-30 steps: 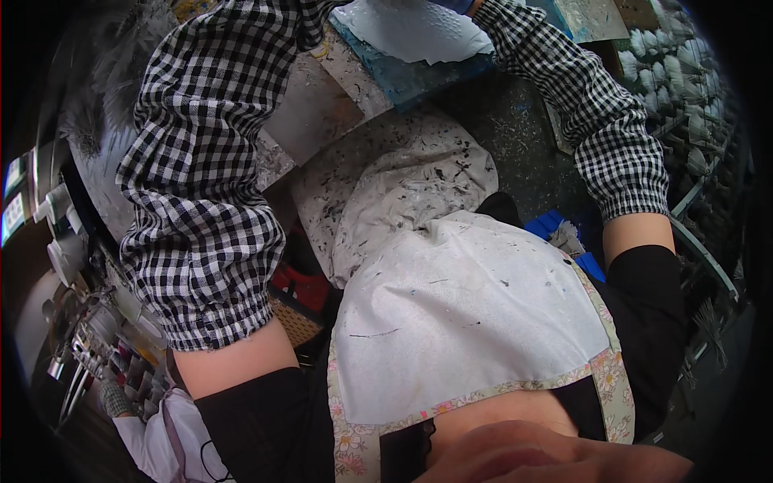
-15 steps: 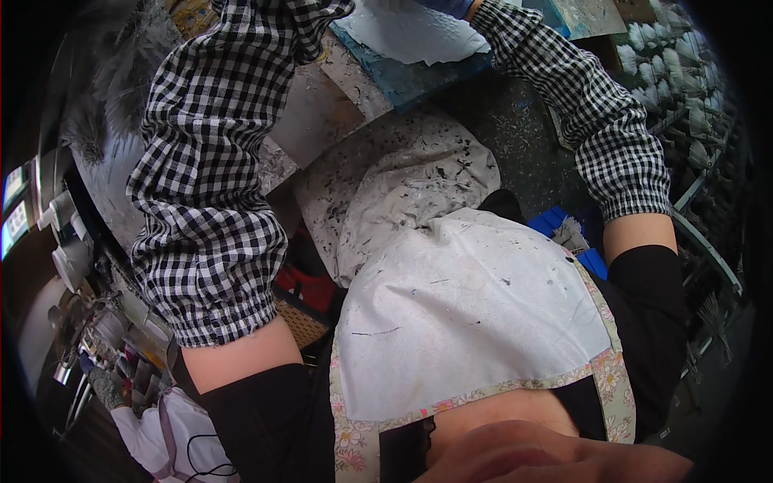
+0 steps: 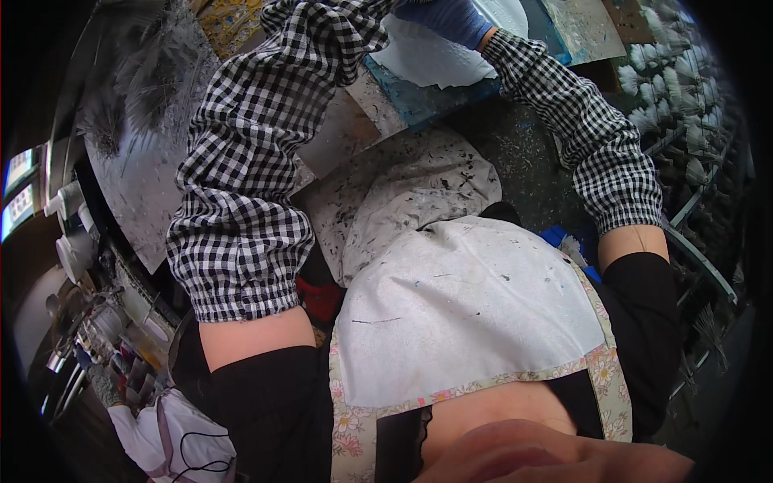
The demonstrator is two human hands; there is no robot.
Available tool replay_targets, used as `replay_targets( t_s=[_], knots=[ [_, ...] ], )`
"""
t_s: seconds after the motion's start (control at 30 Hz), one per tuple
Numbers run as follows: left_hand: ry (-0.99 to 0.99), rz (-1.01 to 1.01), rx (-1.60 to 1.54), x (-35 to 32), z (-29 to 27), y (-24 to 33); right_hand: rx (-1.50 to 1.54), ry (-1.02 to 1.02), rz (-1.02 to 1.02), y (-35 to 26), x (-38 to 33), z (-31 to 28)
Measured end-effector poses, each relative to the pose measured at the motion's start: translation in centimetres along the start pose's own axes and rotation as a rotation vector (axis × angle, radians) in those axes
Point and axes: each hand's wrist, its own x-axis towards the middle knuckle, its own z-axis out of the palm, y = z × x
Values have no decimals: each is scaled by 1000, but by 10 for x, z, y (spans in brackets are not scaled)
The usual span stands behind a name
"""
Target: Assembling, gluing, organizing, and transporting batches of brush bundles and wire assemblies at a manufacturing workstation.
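Observation:
My right hand (image 3: pixel 452 20), in a blue glove, reaches in over a white layer with an uneven edge (image 3: pixel 439 64). The white layer lies on a blue board (image 3: pixel 435 109), and I cannot tell whether it is a sheet or something spread there. The fingers of this hand run out toward the top edge and the left sleeve, so their grip does not show. A checked black-and-white sleeve (image 3: pixel 241 153) covers my left forearm, which bends in toward the right hand. My left hand lies beyond the upper edge.
Bundles of pale bristles (image 3: pixel 672 68) stand at the right beside a metal rack (image 3: pixel 704 266). Grey bristle tufts lie on a metal sheet (image 3: pixel 133 193) at the left. A blue container (image 3: pixel 555 236) sits beside my apron. Another person (image 3: pixel 173 431) works at the lower left.
Both my arms have shifted: the left sleeve has moved right and inward, and more of the gloved right hand shows, farther left over the white layer. The view has also shifted slightly.

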Motion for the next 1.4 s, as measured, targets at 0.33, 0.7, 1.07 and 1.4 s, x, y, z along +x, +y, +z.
replay_targets(
  t_s=[0.33,0.7,1.07,1.4],
  knots=[
    [831,302,408,-95,13,-56,482,338,-440,-99,-2,-49],
    [549,-444,-2378,-248,74,37,-241,112,-458,-207,-55,6],
    [715,-507,-295,-288,118,4,-57,-23,-471,-207,-136,16],
    [784,-595,-395,-292,122,13,51,-36,-368,-203,-138,21]
  ],
)
